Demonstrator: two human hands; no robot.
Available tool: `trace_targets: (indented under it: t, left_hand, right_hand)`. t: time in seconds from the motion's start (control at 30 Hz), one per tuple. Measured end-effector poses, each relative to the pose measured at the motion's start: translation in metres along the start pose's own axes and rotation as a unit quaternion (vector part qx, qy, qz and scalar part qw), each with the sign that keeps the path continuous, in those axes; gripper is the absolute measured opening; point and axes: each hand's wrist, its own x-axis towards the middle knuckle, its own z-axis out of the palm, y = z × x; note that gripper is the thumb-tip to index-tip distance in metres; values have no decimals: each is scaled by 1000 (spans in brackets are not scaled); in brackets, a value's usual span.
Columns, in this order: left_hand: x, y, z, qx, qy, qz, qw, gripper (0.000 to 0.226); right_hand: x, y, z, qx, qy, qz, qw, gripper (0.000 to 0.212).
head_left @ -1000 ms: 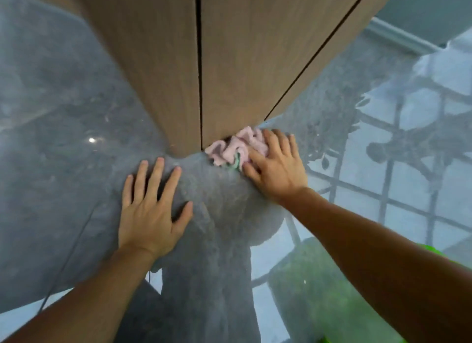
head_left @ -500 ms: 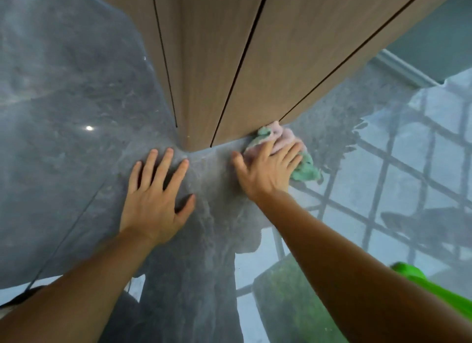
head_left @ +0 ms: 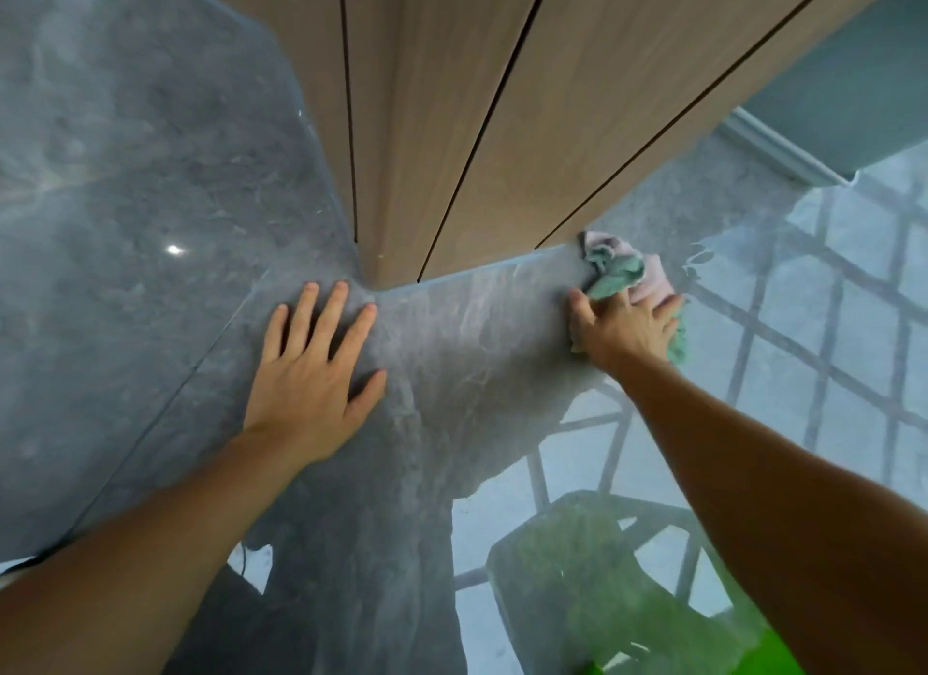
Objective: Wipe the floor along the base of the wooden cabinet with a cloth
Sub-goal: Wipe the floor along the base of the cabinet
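A wooden cabinet (head_left: 452, 121) with dark vertical door gaps rises from the glossy grey floor (head_left: 477, 333); its corner meets the floor near the middle of the view. A crumpled pink and green cloth (head_left: 620, 270) lies on the floor against the cabinet's base, to the right of the corner. My right hand (head_left: 622, 325) presses down on the cloth, fingers spread over it. My left hand (head_left: 314, 368) rests flat on the floor just left of the corner, fingers apart, holding nothing.
The polished floor mirrors a window grille (head_left: 828, 353) on the right. A pale baseboard (head_left: 783, 152) runs along the far right wall. Something bright green (head_left: 753, 654) shows at the bottom right edge.
My right hand has slid the cloth rightward along the cabinet base, away from the corner. The left hand has stayed planted on the floor, and the view has shifted.
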Motion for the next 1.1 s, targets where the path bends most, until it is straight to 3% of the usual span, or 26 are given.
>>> trace_targets:
  t: [0.03, 0.1, 0.23, 0.37, 0.5, 0.63, 0.7, 0.87, 1.1]
  left_hand:
    - [0, 0, -1, 6, -6, 2, 1000, 77]
    - [1, -1, -5, 6, -17, 7, 1000, 78]
    - [1, -9, -10, -25, -8, -10, 1000, 81]
    - [-14, -69, -6, -26, 29, -123, 992, 74]
    - [-39, -155, -2, -21, 36, -229, 973, 71]
    - [-33, -172, -7, -105, 49, -409, 905, 87]
    - [-31, -167, -4, -98, 66, -421, 899, 87]
    - [-32, -166, -4, -100, 72, -427, 896, 86]
    - [-33, -169, 2, -91, 91, -423, 897, 86]
  right_hand:
    - [6, 0, -9, 19, -20, 47, 999, 93]
    - [0, -16, -15, 11, -36, 44, 998, 98]
    - [-84, -76, 33, -17, -21, -186, 982, 102]
    - [-160, -139, 74, -37, -52, -396, 916, 103]
    - [-167, -178, 76, -67, -46, -423, 902, 104]
    - [-159, -190, 74, -106, -42, -490, 865, 101]
    - [-147, -215, 71, -93, -41, -493, 864, 102]
    - [-99, -341, 52, -14, 29, -429, 903, 95]
    - [-31, -496, 12, 72, 33, -340, 937, 84]
